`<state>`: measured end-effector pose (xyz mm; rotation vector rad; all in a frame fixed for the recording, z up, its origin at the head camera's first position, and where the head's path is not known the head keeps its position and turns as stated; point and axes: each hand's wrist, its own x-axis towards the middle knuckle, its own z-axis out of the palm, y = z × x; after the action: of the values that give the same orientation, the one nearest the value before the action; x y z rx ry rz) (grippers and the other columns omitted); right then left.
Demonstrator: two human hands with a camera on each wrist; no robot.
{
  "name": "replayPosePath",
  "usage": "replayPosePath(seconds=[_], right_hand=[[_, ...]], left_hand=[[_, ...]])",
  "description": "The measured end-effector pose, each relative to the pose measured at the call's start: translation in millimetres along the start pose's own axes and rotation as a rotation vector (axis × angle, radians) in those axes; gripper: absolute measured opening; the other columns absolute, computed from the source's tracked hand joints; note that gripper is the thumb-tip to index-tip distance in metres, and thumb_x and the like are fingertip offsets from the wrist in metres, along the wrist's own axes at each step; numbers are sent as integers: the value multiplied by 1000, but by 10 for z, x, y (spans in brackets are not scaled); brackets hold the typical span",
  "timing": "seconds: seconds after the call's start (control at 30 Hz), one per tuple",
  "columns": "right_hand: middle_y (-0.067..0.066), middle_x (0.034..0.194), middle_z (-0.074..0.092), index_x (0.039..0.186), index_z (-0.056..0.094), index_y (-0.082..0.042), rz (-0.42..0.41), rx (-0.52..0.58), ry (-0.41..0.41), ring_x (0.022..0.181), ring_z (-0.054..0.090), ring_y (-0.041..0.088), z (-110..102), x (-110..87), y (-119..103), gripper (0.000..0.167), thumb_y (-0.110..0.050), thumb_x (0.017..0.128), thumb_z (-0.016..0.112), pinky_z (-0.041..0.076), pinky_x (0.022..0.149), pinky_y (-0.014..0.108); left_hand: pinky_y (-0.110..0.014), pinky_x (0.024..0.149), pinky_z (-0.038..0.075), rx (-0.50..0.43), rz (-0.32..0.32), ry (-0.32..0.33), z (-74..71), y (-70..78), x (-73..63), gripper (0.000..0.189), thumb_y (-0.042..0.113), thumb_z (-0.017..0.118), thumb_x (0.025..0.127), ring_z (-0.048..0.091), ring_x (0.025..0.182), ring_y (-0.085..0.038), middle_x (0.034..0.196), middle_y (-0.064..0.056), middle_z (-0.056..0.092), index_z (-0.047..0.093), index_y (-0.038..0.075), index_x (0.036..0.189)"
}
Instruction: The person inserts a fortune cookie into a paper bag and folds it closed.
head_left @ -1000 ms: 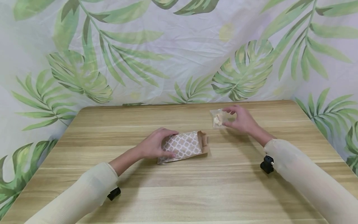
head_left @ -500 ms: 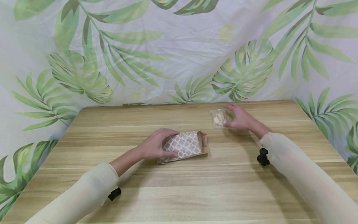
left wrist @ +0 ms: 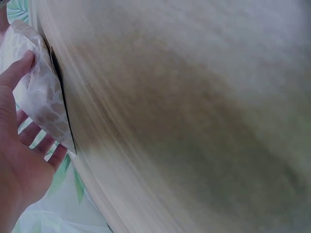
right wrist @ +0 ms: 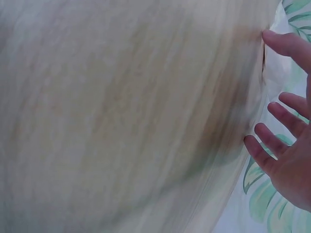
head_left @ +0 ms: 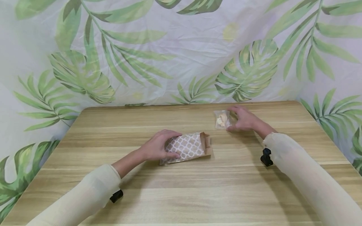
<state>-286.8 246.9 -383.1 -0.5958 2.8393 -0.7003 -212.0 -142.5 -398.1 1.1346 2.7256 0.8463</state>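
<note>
A brown paper bag (head_left: pixel 188 146) with a white lattice print lies on its side, its folded mouth facing right. My left hand (head_left: pixel 158 146) holds its left end, thumb on the near side and fingers over the far side; the left wrist view shows the thumb on the printed paper (left wrist: pixel 46 97). Farther back lies a small clear plastic packet (head_left: pixel 222 119) with pale, cream-coloured pieces inside. At its right edge is my right hand (head_left: pixel 244 119), thumb and fingers spread apart. In the right wrist view the thumb is close to the packet's side; whether it touches cannot be told.
Both things lie on a wood-grain table (head_left: pixel 198 191), the packet near its back edge. Behind hangs a pale cloth (head_left: pixel 195 56) with green leaf prints. A small black device (head_left: pixel 266 157) sits under the right sleeve, another (head_left: pixel 116 196) under the left.
My right hand has drawn slightly back, from over the packet's right part to its right edge, with the wrist a little farther left. My left hand and the paper bag stay put.
</note>
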Motion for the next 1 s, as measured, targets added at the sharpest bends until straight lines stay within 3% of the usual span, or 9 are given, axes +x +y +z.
replayPosePath(seconds=[0.2,0.43,0.83,1.0], right_hand=[[35,150,44,149,48,5,0,4,9,137,41,54,-2,-16,-5,93,-29,74,92,35,111,69],[29,124,56,141,56,5,-33,19,23,116,54,45,24,-38,0,85,-26,72,94,46,100,62],[20,105,56,131,61,7,-102,24,68,101,54,37,49,-78,44,74,-24,71,93,46,90,53],[20,104,57,128,63,6,-118,50,83,101,54,36,55,-97,64,71,-23,70,93,46,89,50]], left_hand=[[-56,112,42,-10,-13,-7,3,-3,-1,80,38,90,79,53,135,-36,142,-15,62,59,3,144],[-55,112,42,-14,-9,-5,1,4,-5,80,37,90,79,53,134,-36,142,-16,62,59,2,143],[-55,112,43,-19,-11,-8,2,22,-3,79,36,90,79,54,134,-35,142,-15,62,59,2,144],[-54,112,42,-23,-14,-9,0,23,-3,79,36,90,80,54,134,-35,142,-15,62,59,3,144]])
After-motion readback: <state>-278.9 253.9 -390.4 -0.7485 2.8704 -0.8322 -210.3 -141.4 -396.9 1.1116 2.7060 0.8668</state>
